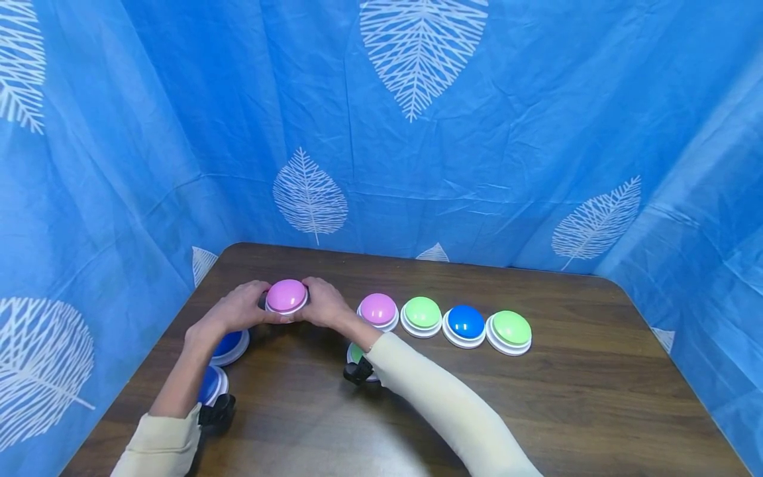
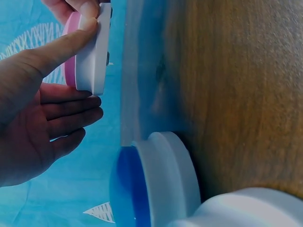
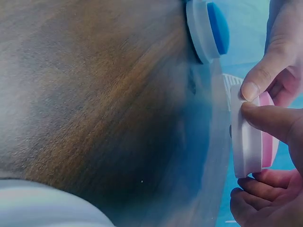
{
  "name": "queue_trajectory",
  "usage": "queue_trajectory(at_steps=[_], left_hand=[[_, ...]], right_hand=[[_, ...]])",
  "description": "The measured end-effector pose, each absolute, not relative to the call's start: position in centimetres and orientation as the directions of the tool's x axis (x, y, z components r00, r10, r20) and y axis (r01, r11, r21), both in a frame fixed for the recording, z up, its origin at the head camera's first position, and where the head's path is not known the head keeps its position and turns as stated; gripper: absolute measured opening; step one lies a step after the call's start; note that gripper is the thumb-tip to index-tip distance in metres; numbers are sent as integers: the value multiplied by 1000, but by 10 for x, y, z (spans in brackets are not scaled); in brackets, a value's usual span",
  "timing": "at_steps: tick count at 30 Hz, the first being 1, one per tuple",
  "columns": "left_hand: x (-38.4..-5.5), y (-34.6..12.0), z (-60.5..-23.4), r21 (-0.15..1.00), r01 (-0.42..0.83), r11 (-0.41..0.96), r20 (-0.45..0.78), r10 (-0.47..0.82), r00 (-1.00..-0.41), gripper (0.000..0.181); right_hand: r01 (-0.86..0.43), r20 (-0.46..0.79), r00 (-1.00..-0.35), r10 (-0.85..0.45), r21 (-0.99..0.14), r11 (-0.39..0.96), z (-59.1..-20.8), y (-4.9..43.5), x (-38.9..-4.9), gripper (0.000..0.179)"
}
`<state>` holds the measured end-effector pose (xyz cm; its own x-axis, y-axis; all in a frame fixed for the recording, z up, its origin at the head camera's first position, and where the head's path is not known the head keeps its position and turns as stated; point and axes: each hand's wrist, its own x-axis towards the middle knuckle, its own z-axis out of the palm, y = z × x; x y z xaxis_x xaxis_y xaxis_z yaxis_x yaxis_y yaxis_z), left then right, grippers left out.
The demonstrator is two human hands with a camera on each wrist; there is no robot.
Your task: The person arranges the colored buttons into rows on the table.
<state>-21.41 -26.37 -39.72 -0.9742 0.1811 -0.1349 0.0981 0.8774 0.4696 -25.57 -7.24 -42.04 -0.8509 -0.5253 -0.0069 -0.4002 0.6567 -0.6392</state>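
A pink dome push button (image 1: 286,296) with a white base is held by both hands over the far left of the table. My left hand (image 1: 235,308) grips its left side, thumb on the white base and fingers round the far edge. From the right, my right hand (image 1: 324,305) grips the opposite side. Both thumbs nearly meet at the near side of the base, as the left wrist view shows. The button's underside (image 2: 105,56) stands clear of the wood there. Under my left forearm sit two blue buttons, one farther back (image 1: 231,346) and one nearer (image 1: 211,384).
Right of the hands runs a row: a pink button (image 1: 378,309), a green one (image 1: 422,313), a blue one (image 1: 466,322) and another green one (image 1: 510,328). A further green button (image 1: 356,353) is partly hidden under my right wrist. Blue leaf-print curtains (image 1: 507,132) surround the brown wooden table (image 1: 596,384).
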Motion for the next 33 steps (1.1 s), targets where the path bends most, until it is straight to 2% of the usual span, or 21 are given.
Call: queue_trajectory(at_steps=[5, 18, 33], left_hand=[[-212, -260, -393, 461, 115, 880, -117, 188, -975, 88], [-205, -249, -385, 499, 133, 856, -85, 201, -976, 88], [-199, -233, -376, 474, 180, 862, -49, 230, -972, 83]], right_hand=[[-378, -11, -852, -524, -680, 628, -416, -64, -252, 78], [-403, 50, -857, -513, -686, 606, -412, -46, -245, 73], [-425, 113, -851, -512, -721, 547, -410, -25, -237, 72]])
